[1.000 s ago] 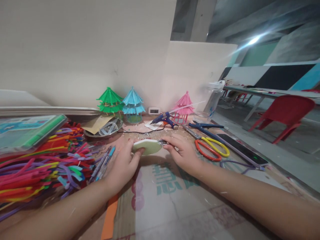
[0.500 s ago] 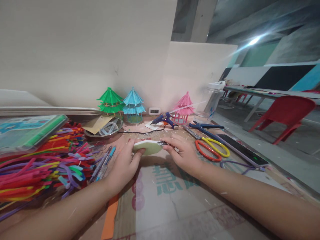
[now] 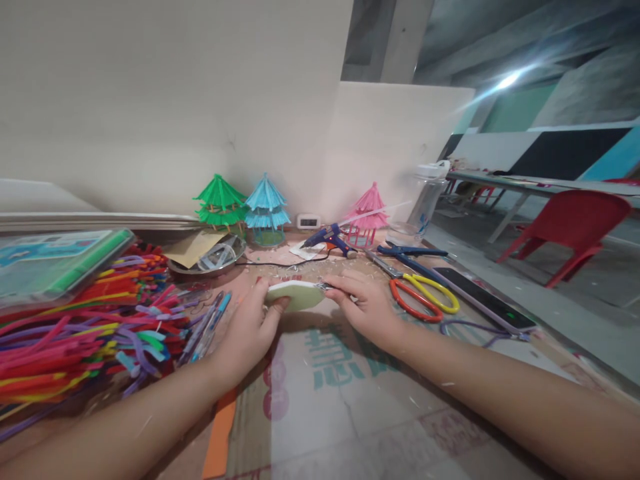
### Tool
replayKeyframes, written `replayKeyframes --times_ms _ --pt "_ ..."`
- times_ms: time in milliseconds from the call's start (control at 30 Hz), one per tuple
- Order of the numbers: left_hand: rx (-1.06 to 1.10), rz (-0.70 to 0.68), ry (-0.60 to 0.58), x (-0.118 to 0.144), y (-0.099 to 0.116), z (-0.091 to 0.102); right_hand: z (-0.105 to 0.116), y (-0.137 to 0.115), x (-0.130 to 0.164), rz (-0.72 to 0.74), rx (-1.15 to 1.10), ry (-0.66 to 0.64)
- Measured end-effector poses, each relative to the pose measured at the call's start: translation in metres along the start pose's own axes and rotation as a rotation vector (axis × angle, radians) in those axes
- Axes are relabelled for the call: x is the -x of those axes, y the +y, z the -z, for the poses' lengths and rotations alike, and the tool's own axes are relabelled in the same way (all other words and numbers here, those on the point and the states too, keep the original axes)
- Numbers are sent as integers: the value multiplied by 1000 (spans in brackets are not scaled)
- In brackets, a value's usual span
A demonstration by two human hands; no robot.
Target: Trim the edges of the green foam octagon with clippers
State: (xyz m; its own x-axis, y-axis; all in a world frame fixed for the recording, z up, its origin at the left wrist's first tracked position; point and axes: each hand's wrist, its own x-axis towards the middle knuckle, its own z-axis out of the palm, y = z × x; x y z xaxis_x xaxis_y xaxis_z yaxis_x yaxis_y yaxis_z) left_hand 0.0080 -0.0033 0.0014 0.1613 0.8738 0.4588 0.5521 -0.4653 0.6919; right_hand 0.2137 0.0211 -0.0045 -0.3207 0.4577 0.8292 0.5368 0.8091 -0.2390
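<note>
Pinched between thumb and fingers of my left hand [image 3: 257, 313] is a flat pale green piece [image 3: 303, 297] with a white edge and angled corners, tilted above the table. My right hand [image 3: 367, 303] is closed at the piece's right end, fingers around a small dark metal thing [image 3: 325, 287] that touches the edge; its kind is too small to make out. Behind the hands lies a blue hot glue gun [image 3: 325, 237] with a clear glue stick in it. Scissors [image 3: 417, 300] with orange and yellow handles lie right of my right hand.
Green [image 3: 219, 203], blue [image 3: 267, 207] and pink [image 3: 373, 207] fuzzy pavilion models stand by the wall. Left are piled pipe cleaners [image 3: 75, 340], pens [image 3: 210, 327] and a metal dish [image 3: 200, 267]. Blue pliers [image 3: 413, 252], a phone [image 3: 485, 300] and a clear bottle [image 3: 425, 203] sit right.
Both hands keep their hold and the pale green piece stays almost in place, its tilt only very slightly different. Nothing else has visibly moved.
</note>
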Motion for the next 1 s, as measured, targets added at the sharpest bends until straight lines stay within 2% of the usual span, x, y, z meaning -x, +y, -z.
replayKeyframes --times_ms 267,700,1000 --pt "22 30 12 0 0 -1 -2 -1 1 -77 -67 34" --pt "-5 -7 -31 2 6 0 1 -3 0 2 19 -16" --pt "-76 -31 -14 2 8 1 0 -3 1 7 18 22"
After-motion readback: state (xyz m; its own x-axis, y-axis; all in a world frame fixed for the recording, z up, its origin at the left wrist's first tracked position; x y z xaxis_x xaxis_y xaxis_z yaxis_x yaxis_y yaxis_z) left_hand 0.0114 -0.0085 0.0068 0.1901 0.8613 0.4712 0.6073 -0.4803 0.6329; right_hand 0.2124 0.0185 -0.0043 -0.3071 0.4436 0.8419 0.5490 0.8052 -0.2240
